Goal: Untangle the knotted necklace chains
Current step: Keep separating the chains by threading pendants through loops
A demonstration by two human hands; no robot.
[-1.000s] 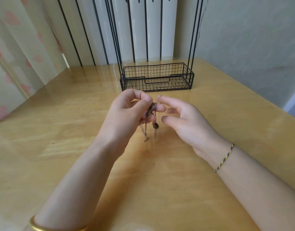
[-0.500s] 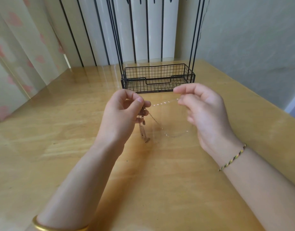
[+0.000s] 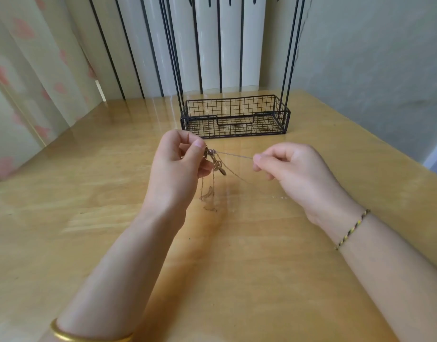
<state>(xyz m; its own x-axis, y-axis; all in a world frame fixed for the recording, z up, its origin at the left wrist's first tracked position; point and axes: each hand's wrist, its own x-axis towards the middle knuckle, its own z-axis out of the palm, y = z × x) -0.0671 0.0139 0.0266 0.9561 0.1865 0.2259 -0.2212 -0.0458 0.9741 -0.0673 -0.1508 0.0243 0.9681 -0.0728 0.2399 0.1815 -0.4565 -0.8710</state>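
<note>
Necklace chains (image 3: 213, 185) hang above the bench (image 3: 94, 198) in the head view, between your two hands and in front of the wire basket (image 3: 237, 119). Your left hand (image 3: 178, 166) has its grip pinched on the knot (image 3: 210, 153), and your right hand (image 3: 294, 171) has its grip pinched on one thin strand (image 3: 234, 155) drawn out sideways. I judge you partway through: one strand is partly freed, but the clump by your left thumb is tangled. That strand runs roughly level, left to right. The rest dangles straight down towards the bench.
</note>
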